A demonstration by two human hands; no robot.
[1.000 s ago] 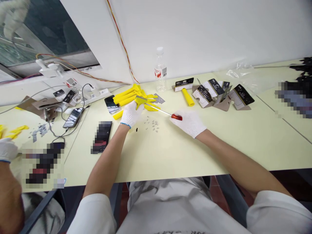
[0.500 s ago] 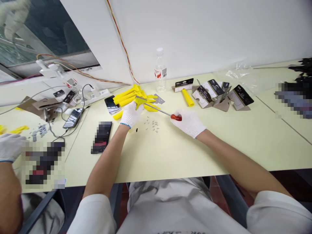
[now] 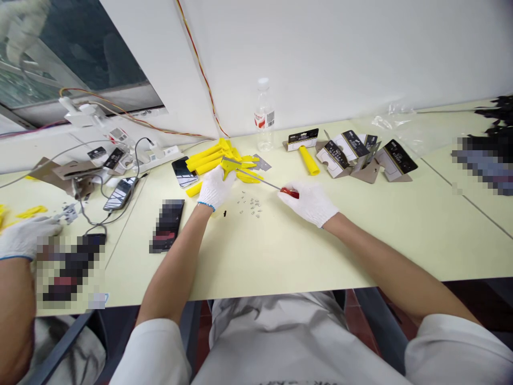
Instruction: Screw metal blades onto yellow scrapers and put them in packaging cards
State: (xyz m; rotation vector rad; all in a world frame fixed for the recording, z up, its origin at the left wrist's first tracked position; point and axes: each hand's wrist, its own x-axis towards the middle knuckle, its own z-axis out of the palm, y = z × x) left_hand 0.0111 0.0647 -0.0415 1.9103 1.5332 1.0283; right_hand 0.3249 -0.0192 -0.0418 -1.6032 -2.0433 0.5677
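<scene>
My left hand [image 3: 215, 190], in a white knit glove, is closed round a yellow plastic scraper [image 3: 229, 166]. Its fingers are partly hidden by the scraper. Gloved too, my right hand [image 3: 310, 203] grips a screwdriver by its red handle [image 3: 289, 192]. The screwdriver's long metal shaft [image 3: 260, 179] slants up to the left, and its tip meets the scraper's head. Several small metal screws [image 3: 255, 205] lie loose on the table below the shaft. Behind my left hand is a pile of yellow scraper handles [image 3: 208, 156], with grey metal blades [image 3: 262, 163] beside it.
A clear bottle [image 3: 264, 117] stands by the wall. Folded cardboard packages [image 3: 348, 152] and a yellow handle [image 3: 308, 160] lie at the back right. Phones [image 3: 167, 224], cables and a power strip [image 3: 164, 155] are on the left. A co-worker's gloved hand [image 3: 26, 235] works at far left.
My right hand and the screwdriver handle have shifted very slightly; the left hand stays in place. The co-worker's hand has moved to the right.
</scene>
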